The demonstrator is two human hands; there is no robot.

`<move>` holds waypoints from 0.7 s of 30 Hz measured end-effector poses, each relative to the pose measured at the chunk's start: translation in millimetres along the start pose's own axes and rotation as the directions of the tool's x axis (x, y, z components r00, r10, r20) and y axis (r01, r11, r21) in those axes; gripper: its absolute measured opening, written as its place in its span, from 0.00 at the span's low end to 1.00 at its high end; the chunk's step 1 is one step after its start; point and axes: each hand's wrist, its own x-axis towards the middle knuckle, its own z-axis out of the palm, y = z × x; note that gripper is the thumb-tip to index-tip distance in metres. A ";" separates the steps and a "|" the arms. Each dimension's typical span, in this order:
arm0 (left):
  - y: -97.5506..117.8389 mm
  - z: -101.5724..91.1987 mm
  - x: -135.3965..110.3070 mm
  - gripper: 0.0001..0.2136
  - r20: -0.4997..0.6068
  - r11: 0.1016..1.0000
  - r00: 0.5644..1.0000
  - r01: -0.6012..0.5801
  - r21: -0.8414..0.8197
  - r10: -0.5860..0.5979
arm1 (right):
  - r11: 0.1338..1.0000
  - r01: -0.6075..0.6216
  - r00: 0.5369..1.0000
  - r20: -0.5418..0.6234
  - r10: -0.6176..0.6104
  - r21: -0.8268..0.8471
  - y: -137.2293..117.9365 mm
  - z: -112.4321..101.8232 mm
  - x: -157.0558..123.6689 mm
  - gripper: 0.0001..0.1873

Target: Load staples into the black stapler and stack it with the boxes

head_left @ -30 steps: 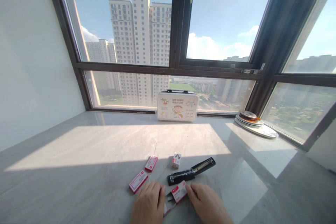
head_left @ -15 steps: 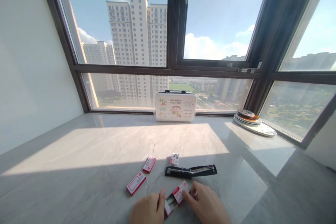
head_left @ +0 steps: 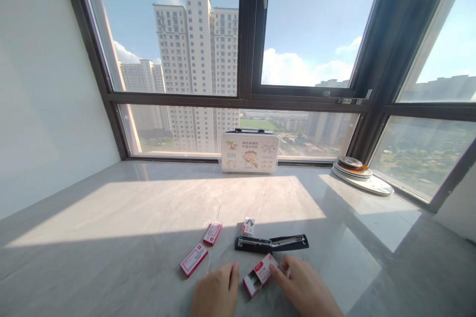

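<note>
My right hand (head_left: 303,282) grips a red-and-white staple box (head_left: 268,268) between thumb and fingers. The box is tilted, and its partly slid-out tray shows greyish contents I cannot make out clearly. To the left of it is my left hand (head_left: 217,290), fingers curled and thumb pressed against them, apart from the box; whatever it holds, if anything, is hidden. Just beyond the hands a black stapler (head_left: 271,243) lies unfolded, its metal channel exposed. A small white-and-red box (head_left: 248,226) stands behind the stapler. Two more red-and-white boxes, a nearer one (head_left: 194,260) and a farther one (head_left: 212,234), lie to the left.
A white case (head_left: 250,153) with cartoon prints and a black handle stands against the window. Stacked plates (head_left: 360,178) sit at the right by the window frame. A white wall (head_left: 44,99) bounds the left side of the grey marbled surface (head_left: 122,257).
My right hand has drawn the staple box up and to the right, away from my left hand. The left hand has come off the box's tray end.
</note>
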 end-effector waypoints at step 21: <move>17.6 11.7 1.9 0.23 0.024 0.996 0.999 0.037 -0.076 -0.035 | 0.998 0.052 0.996 0.071 -0.055 0.036 -21.6 5.4 -3.4 0.18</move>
